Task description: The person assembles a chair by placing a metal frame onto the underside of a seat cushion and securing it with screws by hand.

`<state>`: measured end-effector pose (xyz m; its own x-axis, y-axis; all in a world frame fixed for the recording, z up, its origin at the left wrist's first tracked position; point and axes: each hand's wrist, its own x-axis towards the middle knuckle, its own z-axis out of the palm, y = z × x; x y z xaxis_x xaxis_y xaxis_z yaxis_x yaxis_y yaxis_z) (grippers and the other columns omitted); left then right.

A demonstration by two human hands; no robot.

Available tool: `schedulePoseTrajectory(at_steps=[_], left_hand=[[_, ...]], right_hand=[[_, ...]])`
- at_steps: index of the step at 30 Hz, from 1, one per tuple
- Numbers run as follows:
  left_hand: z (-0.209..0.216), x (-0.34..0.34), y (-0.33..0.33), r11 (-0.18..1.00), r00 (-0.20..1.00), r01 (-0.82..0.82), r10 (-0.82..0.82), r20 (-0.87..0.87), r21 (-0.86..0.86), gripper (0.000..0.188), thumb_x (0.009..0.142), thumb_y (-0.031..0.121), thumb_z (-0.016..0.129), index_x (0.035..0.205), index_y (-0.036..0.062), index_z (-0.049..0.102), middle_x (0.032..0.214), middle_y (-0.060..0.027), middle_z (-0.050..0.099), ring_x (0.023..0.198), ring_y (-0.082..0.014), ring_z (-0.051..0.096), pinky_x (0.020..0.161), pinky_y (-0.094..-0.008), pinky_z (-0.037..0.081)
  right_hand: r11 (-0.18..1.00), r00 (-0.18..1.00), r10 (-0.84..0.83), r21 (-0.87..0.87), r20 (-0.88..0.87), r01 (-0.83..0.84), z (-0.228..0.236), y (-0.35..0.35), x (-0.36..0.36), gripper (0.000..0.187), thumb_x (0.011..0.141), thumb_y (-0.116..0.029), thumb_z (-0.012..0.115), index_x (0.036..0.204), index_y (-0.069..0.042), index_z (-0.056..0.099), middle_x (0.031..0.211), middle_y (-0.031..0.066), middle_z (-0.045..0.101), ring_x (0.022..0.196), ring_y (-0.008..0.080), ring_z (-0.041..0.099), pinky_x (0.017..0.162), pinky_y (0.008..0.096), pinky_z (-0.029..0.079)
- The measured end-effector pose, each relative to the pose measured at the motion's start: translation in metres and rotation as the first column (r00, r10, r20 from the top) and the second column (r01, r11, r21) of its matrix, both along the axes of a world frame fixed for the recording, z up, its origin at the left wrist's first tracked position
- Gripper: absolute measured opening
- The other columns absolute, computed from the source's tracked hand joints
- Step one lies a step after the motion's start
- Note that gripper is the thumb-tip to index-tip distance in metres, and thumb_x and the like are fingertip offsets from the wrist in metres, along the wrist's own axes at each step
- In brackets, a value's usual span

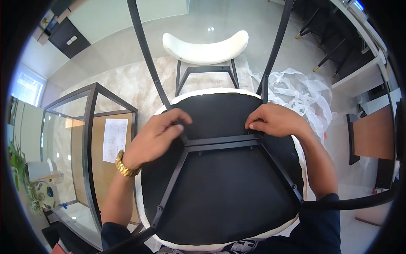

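An upturned chair seat [224, 190] lies before me, its black underside facing up inside a white padded rim. Black metal legs and a double crossbar [224, 143] run over it. My left hand [158, 133], with a gold watch on the wrist, hovers by the left end of the crossbar. Its thumb and forefinger are apart and nothing shows between them. At the crossbar's right end, my right hand [272, 120] has thumb and fingertips pinched together low over the seat. Whatever they may grip is too small to make out.
Beyond the seat, a white curved chair back [207, 50] with black legs stands over a pale rug [114, 82]. Crumpled white plastic wrap [300, 93] lies on the floor at right. A black-framed glass table [94, 127] with a paper sheet [115, 139] stands close on the left.
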<state>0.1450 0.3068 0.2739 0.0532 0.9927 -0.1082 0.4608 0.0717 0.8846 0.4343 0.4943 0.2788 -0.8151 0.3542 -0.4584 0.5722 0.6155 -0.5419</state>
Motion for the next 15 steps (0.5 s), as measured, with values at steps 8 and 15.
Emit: schedulePoseTrajectory(at_steps=[8, 15], left_hand=[[-0.012, 0.009, 0.021, 0.995, 0.991, 0.075, -0.068, -0.111, 0.059, 0.03, 0.097, 0.006, 0.045, 0.121, -0.001, 0.06, 0.094, -0.0101, 0.062, 0.083, -0.0202, 0.057, 0.08, -0.0349, 0.048], [0.0, -0.014, -0.008, 0.997, 0.955, -0.027, 0.047, 0.292, -0.073, 0.028, 0.097, -0.004, 0.045, 0.12, 0.0005, 0.061, 0.1, -0.003, 0.064, 0.088, -0.0098, 0.061, 0.08, -0.0257, 0.049]], right_hand=[[1.0, 0.999, -0.008, -0.023, -0.034, 0.007, 0.001, -0.003, -0.001, 0.022, 0.096, -0.014, 0.062, 0.114, -0.006, 0.073, 0.096, 0.0083, 0.074, 0.09, 0.0235, 0.068, 0.082, 0.0369, 0.052], [0.865, 0.883, -0.389, -0.432, -0.261, 0.254, 0.018, -0.02, 0.042, 0.026, 0.102, -0.007, 0.054, 0.124, -0.001, 0.065, 0.097, 0.0032, 0.064, 0.082, 0.0101, 0.059, 0.073, 0.0254, 0.049]])
